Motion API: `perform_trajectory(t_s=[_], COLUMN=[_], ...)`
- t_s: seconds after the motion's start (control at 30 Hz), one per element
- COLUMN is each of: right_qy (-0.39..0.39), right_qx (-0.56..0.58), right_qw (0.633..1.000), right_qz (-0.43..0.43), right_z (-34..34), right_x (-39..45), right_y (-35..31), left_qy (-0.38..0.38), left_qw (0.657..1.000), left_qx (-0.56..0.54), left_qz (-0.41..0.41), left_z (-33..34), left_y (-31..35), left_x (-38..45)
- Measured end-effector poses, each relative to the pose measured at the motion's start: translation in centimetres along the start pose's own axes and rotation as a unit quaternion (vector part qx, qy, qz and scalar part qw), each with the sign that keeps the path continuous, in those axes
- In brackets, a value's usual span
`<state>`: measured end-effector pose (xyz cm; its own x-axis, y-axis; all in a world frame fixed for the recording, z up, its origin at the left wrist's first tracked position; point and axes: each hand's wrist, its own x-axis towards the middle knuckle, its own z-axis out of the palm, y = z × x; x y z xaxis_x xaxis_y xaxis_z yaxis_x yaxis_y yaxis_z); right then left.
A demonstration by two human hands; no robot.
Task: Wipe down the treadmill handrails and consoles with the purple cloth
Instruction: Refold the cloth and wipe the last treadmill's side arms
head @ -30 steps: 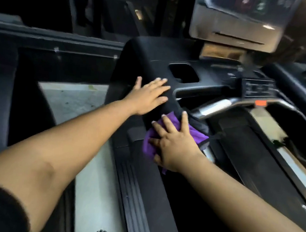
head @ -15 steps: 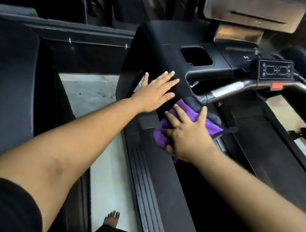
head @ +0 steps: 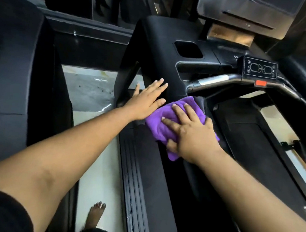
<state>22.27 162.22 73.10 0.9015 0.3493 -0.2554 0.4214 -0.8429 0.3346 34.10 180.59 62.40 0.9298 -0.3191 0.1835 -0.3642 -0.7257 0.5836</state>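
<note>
Room: dim, dark machines all around, another black machine (head: 11, 74) standing to the left.
Floor: pale and marked (head: 92, 92), showing in the gap between the two machines; a bare foot (head: 94, 216) stood on it near the bottom edge.
Treadmill: black, with a ribbed side rail (head: 137, 189) running toward the camera and a dark belt (head: 249, 145) to the right.
Console: a black moulded top (head: 165, 41) with a square recess (head: 188, 49); a grey screen housing (head: 248, 8) rose behind it.
Handrail: a silver bar (head: 214, 80) curved across the front, carrying a small button panel (head: 260, 68) and a red tab (head: 261, 83) below it.
Cloth: a purple cloth (head: 159, 124) lay bunched on the black arm of the treadmill, just under the end of the silver bar.
Right hands: the right hand (head: 193, 137) lay spread on the cloth, fingers straight, pressing it down.
Left hands: the left hand (head: 146, 100) rested flat and wide on the black arm, touching the cloth's edge, holding nothing.
</note>
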Motion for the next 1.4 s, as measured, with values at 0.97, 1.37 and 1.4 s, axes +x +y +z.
perform_trajectory(t_s=[0.97, 1.37, 1.4], right_qy=[-0.023, 0.047, 0.058], right_qx=[-0.194, 0.048, 0.083], right_qw=[0.979, 0.995, 0.994], right_qz=[-0.062, -0.080, -0.051], right_z=[4.5, 7.2, 7.6], right_x=[-6.5, -21.0, -22.0], right_y=[-5.4, -0.3, 0.2], left_qy=[0.030, -0.021, -0.023], left_qw=[0.998, 0.997, 0.996], left_qx=[-0.006, 0.027, 0.033], left_qz=[-0.046, -0.073, -0.074], left_z=[1.6, 3.5, 3.7], left_y=[8.3, 11.8, 12.4], left_x=[-7.9, -13.1, -13.9])
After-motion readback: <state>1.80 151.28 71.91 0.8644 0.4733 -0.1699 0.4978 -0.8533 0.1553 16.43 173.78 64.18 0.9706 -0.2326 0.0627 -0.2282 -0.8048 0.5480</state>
